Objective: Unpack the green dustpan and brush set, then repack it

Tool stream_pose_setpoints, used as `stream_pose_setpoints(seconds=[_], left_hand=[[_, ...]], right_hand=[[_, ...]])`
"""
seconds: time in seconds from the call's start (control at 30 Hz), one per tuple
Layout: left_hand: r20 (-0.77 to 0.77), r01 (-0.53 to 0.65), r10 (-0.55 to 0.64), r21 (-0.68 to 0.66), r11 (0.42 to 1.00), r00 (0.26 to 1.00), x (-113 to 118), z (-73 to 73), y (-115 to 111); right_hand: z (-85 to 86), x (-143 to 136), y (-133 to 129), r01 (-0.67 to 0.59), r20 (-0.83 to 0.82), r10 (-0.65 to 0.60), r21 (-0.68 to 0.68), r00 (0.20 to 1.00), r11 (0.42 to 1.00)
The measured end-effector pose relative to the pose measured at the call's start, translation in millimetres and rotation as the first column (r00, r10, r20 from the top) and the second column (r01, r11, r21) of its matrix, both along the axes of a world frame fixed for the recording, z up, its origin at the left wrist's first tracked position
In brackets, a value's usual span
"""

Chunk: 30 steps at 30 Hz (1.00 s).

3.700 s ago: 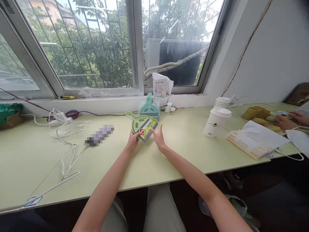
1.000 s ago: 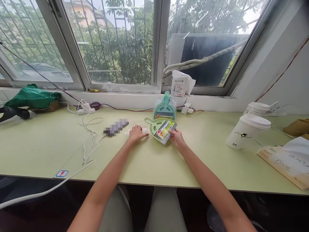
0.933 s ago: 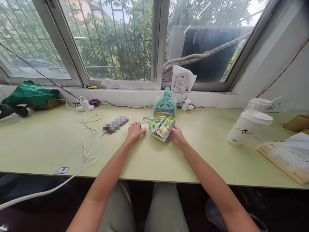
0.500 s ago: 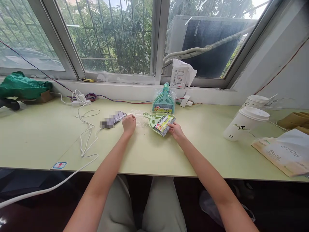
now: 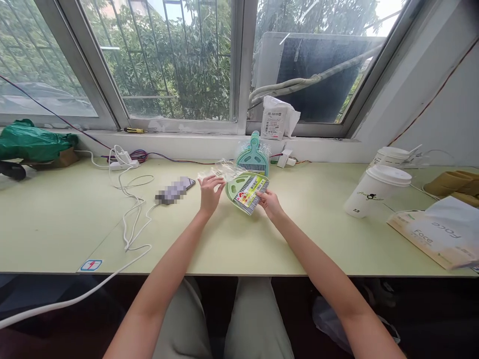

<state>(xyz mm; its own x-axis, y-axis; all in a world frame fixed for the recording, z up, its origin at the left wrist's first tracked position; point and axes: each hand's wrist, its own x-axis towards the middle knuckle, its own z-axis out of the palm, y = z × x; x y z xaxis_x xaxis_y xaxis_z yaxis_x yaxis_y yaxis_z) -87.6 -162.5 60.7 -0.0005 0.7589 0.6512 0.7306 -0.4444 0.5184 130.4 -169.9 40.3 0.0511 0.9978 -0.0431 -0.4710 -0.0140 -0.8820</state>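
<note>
On the pale green table (image 5: 224, 249) before me: a white cable (image 5: 127, 248), a partly blurred device (image 5: 175, 191), two lidded cups (image 5: 368, 199), a tissue pack (image 5: 422, 237), teal dustpans (image 5: 254, 157).

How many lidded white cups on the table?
2. The front cup stands at the table's right, behind the tissue pack; the rear cup is just behind it, partly covered. Anything fully behind them would be hidden.

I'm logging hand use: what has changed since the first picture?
The left hand let go of the green dustpan set, which the right hand now grips, and took hold of the clear plastic, which moved rightward from left of the phone to the set's handle end. The teal dustpans, phone and front cup stayed put.
</note>
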Motion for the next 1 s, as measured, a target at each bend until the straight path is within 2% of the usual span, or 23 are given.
stream_pose_setpoints(seconds=[0.07, 0.13, 0.2, 0.27, 0.33, 0.4, 0.43, 0.5, 0.6, 0.63, 0.7, 0.83, 0.93, 1.0], left_hand=[[-0.027, -0.022, 0.022, 0.004, 1.0, 0.999, 8.4, 5.8, -12.0], [0.011, -0.097, 0.097, -0.024, 0.995, 0.995, 15.6, 10.2, -23.0], [0.12, -0.161, 0.17, -0.08, 0.984, 0.978, 20.2, 12.2, -29.3], [0.305, -0.17, 0.197, -0.115, 0.979, 0.932, 21.5, 12.2, -28.7], [0.537, -0.071, 0.119, -0.109, 0.992, 0.835, 20.3, 10.8, -22.0], [0.713, 0.177, -0.059, -0.092, 0.98, 0.698, 19.5, 8.2, -13.3], [0.766, 0.326, -0.143, -0.091, 0.941, 0.627, 20.2, 6.2, -9.6], [0.818, 0.571, -0.244, -0.121, 0.812, 0.52, 24.5, 0.8, -5.6], [0.845, 0.741, -0.269, -0.202, 0.641, 0.463, 36.1, -8.8, -8.4], [0.848, 0.771, -0.267, -0.228, 0.595, 0.457, 39.9, -11.5, -10.3], [0.859, 0.804, -0.261, -0.248, 0.541, 0.44, 45.6, -15.0, -13.4], [0.879, 0.827, -0.282, -0.192, 0.529, 0.385, 47.0, -15.5, -14.6], [0.859, 0.833, -0.285, -0.249, 0.494, 0.426, 45.0, -14.7, -17.6], [0.836, 0.863, -0.322, -0.303, 0.403, 0.444, 45.7, -15.7, -21.3]], right_hand=[[-1.9, -3.5, -0.8, 0.018, -0.036, -0.017, 0.03, 0.999, 0.999], [-2.8, -6.4, -1.8, 0.018, -0.067, -0.014, 0.062, 0.998, 0.998], [-2.0, -8.1, -3.1, 0.024, -0.091, -0.016, 0.091, 0.996, 0.996], [0.0, -8.4, -4.5, 0.03, -0.104, -0.018, 0.118, 0.994, 0.993], [2.4, -7.5, -5.6, 0.032, -0.106, -0.018, 0.138, 0.994, 0.99], [3.8, -6.4, -6.0, 0.031, -0.106, -0.016, 0.149, 0.994, 0.988], [3.9, -6.1, -6.1, 0.033, -0.106, -0.017, 0.151, 0.994, 0.988], [3.2, -6.7, -6.0, 0.042, -0.106, -0.026, 0.15, 0.994, 0.988], [0.7, -9.7, -5.9, 0.101, -0.116, -0.083, 0.167, 0.99, 0.981], [0.0, -10.7, -6.0, 0.128, -0.119, -0.107, 0.179, 0.987, 0.976], [-0.9, -12.2, -6.2, 0.164, -0.12, -0.142, 0.199, 0.983, 0.966], [-0.7, -12.7, -6.9, 0.142, -0.108, -0.122, 0.21, 0.987, 0.967], [0.5, -12.5, -7.6, 0.149, -0.109, -0.128, 0.213, 0.986, 0.966], [1.6, -12.0, -7.8, 0.175, -0.115, -0.154, 0.211, 0.981, 0.962]])
